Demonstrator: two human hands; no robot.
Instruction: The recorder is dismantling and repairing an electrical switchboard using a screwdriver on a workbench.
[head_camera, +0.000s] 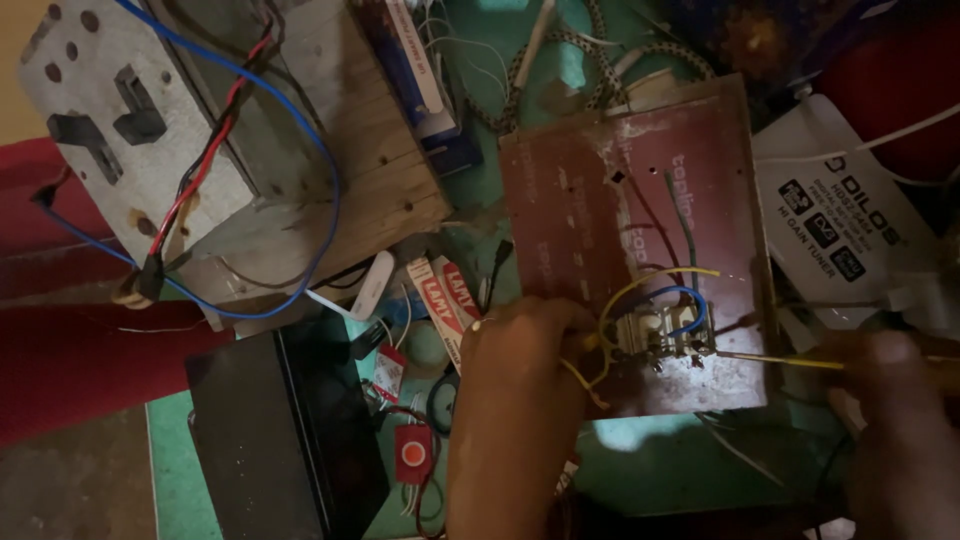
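Note:
A reddish-brown board (580, 190) lies flat in the middle, with a small white component (660, 332) fixed near its lower edge. Yellow, blue, green and red wires run from that component across the board. My left hand (520, 390) presses on the board's lower left edge and pinches the yellow wire (640, 285) beside the component. My right hand (900, 400) grips a thin tool with a yellow shaft (790, 360), whose metal tip touches the component's right side.
A grey metal chassis (120, 120) with red, blue and black wires sits on a wooden block (380, 170) at upper left. A black box (280, 430) stands at lower left. A white device (840, 220) lies at right. Small packets, cords and a red button part clutter the green surface.

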